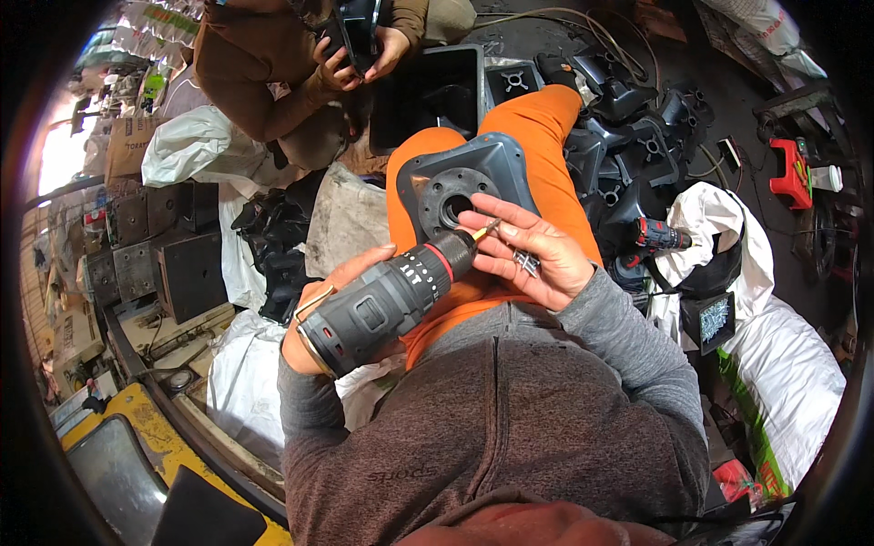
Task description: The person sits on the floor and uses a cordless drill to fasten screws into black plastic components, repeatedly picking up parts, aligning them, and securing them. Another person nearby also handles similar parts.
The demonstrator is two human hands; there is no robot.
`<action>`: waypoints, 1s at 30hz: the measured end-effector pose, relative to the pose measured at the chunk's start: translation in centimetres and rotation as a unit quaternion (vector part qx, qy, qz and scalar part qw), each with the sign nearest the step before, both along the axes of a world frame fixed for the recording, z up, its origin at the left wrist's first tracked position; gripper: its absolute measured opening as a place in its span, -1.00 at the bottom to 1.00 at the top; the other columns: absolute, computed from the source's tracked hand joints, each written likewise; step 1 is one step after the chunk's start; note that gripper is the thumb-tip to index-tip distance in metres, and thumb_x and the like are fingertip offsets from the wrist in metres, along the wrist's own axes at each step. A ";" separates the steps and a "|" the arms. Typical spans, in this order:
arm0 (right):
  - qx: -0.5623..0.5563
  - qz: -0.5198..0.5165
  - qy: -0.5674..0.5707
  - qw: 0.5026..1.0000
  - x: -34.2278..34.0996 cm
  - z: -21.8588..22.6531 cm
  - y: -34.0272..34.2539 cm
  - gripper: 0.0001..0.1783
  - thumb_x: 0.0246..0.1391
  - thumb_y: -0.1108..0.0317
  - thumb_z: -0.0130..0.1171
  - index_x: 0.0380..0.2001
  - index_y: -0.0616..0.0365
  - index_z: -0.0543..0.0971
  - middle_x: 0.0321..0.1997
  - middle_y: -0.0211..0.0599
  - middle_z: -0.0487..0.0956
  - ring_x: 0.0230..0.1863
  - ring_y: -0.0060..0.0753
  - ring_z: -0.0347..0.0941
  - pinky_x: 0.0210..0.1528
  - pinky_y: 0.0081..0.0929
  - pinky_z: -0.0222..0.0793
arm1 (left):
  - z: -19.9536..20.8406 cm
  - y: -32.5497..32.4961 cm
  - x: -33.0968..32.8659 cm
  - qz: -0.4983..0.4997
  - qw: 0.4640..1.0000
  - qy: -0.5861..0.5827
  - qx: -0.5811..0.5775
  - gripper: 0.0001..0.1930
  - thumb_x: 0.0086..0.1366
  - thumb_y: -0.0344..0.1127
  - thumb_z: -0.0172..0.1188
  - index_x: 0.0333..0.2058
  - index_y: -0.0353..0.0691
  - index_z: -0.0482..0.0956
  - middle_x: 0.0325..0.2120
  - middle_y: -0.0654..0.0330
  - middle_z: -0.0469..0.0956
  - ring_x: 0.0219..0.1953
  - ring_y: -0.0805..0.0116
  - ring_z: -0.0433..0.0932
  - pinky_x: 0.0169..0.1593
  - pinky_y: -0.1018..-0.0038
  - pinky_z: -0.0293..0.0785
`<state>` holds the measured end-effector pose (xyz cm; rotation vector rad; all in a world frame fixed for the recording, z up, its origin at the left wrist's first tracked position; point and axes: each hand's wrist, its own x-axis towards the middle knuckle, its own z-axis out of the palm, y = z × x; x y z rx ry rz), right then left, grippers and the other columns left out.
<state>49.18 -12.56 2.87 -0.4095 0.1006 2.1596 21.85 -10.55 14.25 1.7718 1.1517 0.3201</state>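
My left hand (pixel 349 270) is wrapped round a grey and black cordless drill driver (pixel 369 314), whose gold-coloured bit (pixel 484 231) points up and to the right. Several small silver screws (pixel 526 263) sit in the fingers of my right hand (pixel 551 259). Its thumb and fingertips close in at the tip of the bit, where a small screw seems to be pinched. Across my orange-clad thighs lies a dark grey square moulded housing (pixel 506 164) with a round bolted flange (pixel 435 189) and a central hole. Both hands are just in front of that flange.
Opposite me a person in brown (pixel 264 64) holds a black part. Beyond my knees stands a black bin (pixel 478 68). Similar dark housings (pixel 628 150) pile up at the right, near a second red and black drill (pixel 663 235) and a box of screws (pixel 716 320). White sacks (pixel 787 387) flank me.
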 end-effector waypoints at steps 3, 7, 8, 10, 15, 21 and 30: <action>0.020 0.028 -0.008 0.999 0.0 -0.3 0.1 -0.48 0.31 0.48 -0.03 0.31 0.22 0.24 0.20 -0.11 0.46 0.24 -0.19 0.43 0.21 -0.23 0.50 | 0.0 0.5 0.1 -0.036 0.998 0.025 0.040 0.03 -0.23 -0.15 0.64 0.22 -0.39 0.30 0.01 0.02 0.54 -0.04 0.29 0.59 0.09 0.38 0.49; 0.015 -0.049 -0.008 0.999 0.4 -1.9 0.7 -0.57 0.29 0.54 0.00 0.22 0.17 0.37 0.04 -0.23 0.55 0.24 -0.20 0.42 0.24 -0.17 0.47 | -0.2 0.7 0.3 -0.033 0.994 -0.022 0.099 -0.01 -0.24 -0.16 0.64 0.20 -0.34 0.35 -0.04 0.06 0.59 -0.06 0.25 0.63 0.08 0.38 0.52; -0.010 -0.070 0.001 0.997 0.5 -2.0 0.8 -0.58 0.28 0.53 0.02 0.19 0.17 0.38 0.05 -0.24 0.54 0.24 -0.22 0.42 0.24 -0.17 0.46 | -0.4 0.4 0.1 -0.026 0.994 -0.045 0.100 -0.03 -0.25 -0.17 0.64 0.19 -0.30 0.37 -0.05 0.07 0.60 -0.06 0.23 0.64 0.08 0.37 0.53; -0.060 -0.110 0.020 0.992 0.5 -1.9 1.1 -0.61 0.25 0.53 0.06 0.14 0.17 0.42 0.05 -0.24 0.52 0.22 -0.25 0.43 0.26 -0.18 0.44 | -0.5 0.1 -0.1 -0.024 0.995 -0.044 0.090 -0.08 -0.23 -0.11 0.63 0.15 -0.29 0.43 -0.03 0.04 0.59 -0.05 0.19 0.64 0.08 0.34 0.53; -0.112 -0.157 0.008 0.981 -0.3 -0.7 1.3 -0.64 0.23 0.52 0.11 0.09 0.11 0.45 0.05 -0.33 0.52 0.21 -0.35 0.43 0.28 -0.11 0.39 | -1.4 0.1 -0.2 -0.040 0.997 0.007 0.065 -0.22 -0.16 0.02 0.58 0.02 -0.30 0.55 0.08 -0.03 0.51 -0.03 0.12 0.63 0.07 0.30 0.53; -0.117 -0.181 -0.004 0.976 -1.3 -0.7 1.3 -0.62 0.22 0.50 0.14 0.10 0.10 0.43 0.04 -0.34 0.51 0.18 -0.37 0.44 0.27 -0.12 0.41 | -0.9 0.0 0.8 -0.020 0.998 0.019 0.063 -0.25 -0.13 -0.03 0.57 0.02 -0.31 0.54 0.09 -0.04 0.49 -0.06 0.15 0.64 0.05 0.33 0.54; -0.112 -0.192 0.002 0.975 -1.8 -0.8 1.4 -0.66 0.26 0.50 0.08 0.10 0.17 0.41 0.02 -0.30 0.47 0.19 -0.30 0.43 0.25 -0.16 0.44 | -0.8 -0.3 1.4 -0.045 0.991 0.033 0.125 -0.11 -0.08 -0.03 0.57 0.14 -0.40 0.39 -0.23 0.10 0.66 -0.23 0.29 0.68 -0.05 0.39 0.57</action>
